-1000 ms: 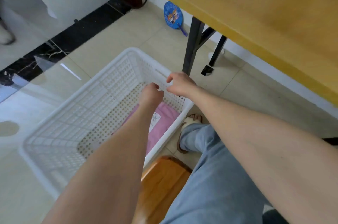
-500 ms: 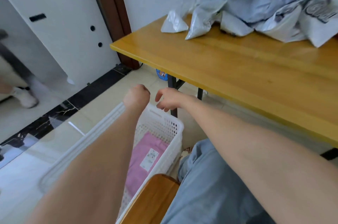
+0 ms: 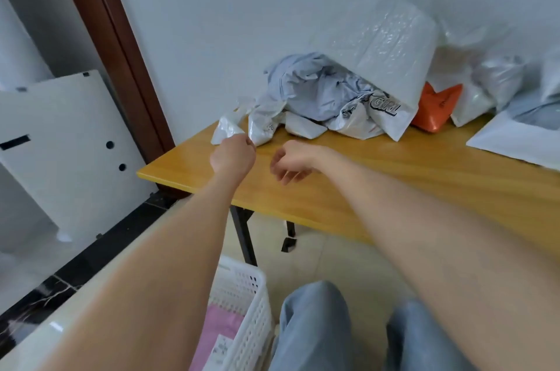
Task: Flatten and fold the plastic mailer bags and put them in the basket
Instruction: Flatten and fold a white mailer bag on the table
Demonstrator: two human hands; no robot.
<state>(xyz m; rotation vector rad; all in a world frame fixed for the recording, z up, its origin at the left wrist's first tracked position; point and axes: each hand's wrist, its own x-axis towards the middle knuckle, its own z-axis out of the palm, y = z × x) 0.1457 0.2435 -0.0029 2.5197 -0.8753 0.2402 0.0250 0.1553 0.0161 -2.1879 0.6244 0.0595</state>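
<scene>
I log left grip (image 3: pixel 233 155) curled against small white mailer bag (image 3: pixel 226 129), pinch undeterminable; right grip (image 3: pixel 291 163) loosely curled over yellow desk (image 3: pixel 394 176); bag heap (image 3: pixel 327 98) centre frame against white wall (image 3: pixel 242 7); basket (image 3: pixel 242 289) bottom centre.

One left hand (image 3: pixel 233 155), one right hand (image 3: pixel 292 163), one tabletop (image 3: pixel 394 182), one white basket (image 3: pixel 245 304), one pink mailer (image 3: pixel 219 328) inside it, one orange mailer (image 3: pixel 436 110), one bubble mailer (image 3: pixel 391 46), one flat white mailer (image 3: pixel 515 140), one heap of crumpled mailers (image 3: pixel 318 98) too tangled to count.
</scene>
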